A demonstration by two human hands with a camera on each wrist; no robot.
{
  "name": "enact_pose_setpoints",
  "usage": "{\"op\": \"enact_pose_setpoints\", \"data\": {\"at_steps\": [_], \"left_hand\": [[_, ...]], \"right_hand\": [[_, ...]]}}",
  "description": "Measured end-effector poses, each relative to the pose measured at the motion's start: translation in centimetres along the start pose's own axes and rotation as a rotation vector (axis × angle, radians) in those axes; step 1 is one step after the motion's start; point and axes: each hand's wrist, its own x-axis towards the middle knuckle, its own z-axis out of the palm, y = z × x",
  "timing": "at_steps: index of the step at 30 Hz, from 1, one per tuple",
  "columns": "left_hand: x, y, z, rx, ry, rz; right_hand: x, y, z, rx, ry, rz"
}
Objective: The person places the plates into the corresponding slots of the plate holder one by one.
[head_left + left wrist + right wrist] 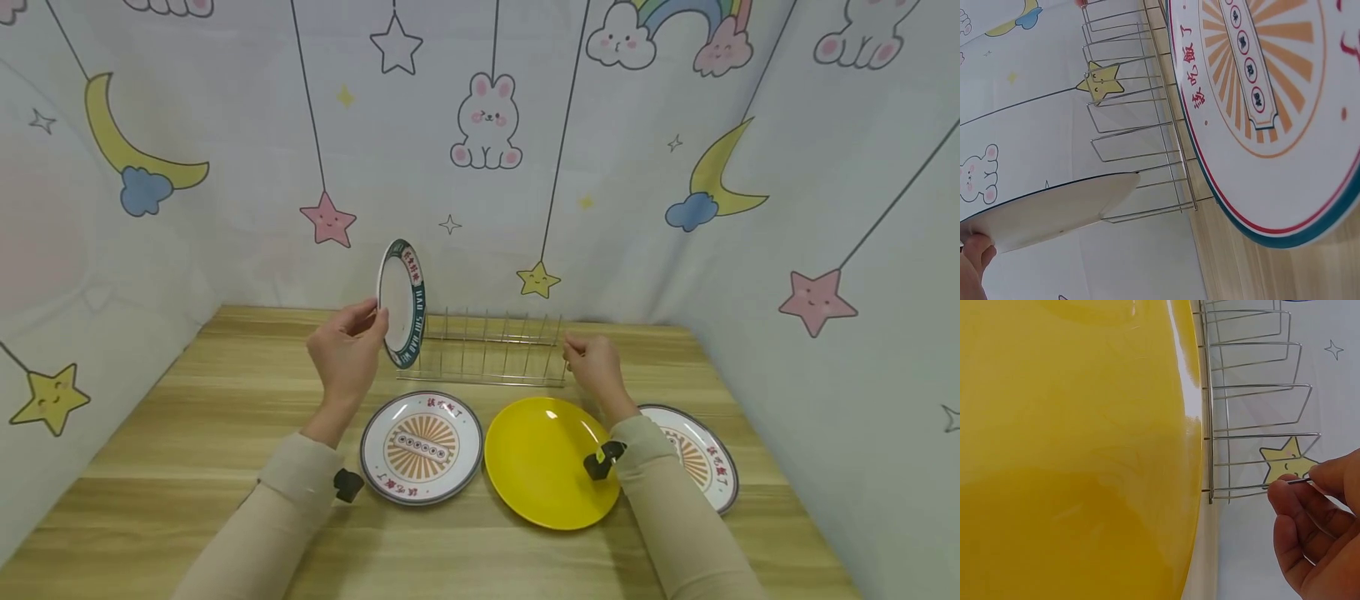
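My left hand (347,346) pinches the near rim of a white plate with a green patterned border (403,304), held on edge at the left end of a wire dish rack (487,354). In the left wrist view this plate (1054,206) shows its pale side, its far end overlapping the rack's end wires; whether it touches them I cannot tell. At the rack's right end, my right hand (596,367) pinches the outermost wire between thumb and forefinger. The right wrist view shows these fingers (1282,497) on the wire, the others loosely curled.
On the wooden table (187,467), a white plate with an orange sunburst (422,448) lies left of a yellow plate (543,467). Another sunburst plate (708,462) lies at the right, partly behind my right forearm. A patterned cloth backdrop (420,167) stands behind the rack.
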Motion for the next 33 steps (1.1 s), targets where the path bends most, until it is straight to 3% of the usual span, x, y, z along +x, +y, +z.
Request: {"op": "enact_pose_setpoints", "data": {"at_steps": [8,15,33], "left_hand": [[-0.6,-0.4,0.4,-0.029,-0.037,-0.017],[-1.2,-1.6,0.6,0.01,-0.049,-0.054],[-0.9,-1.6,1.2,0.022,-0.046,0.002]], "right_hand": [[-0.1,0.2,0.1,0.001,-0.008,0.004],[-0.1,0.1,0.1,-0.009,-0.023,-0.004],[0.0,0.0,-0.3,-0.04,-0.026,-0.017]]}}
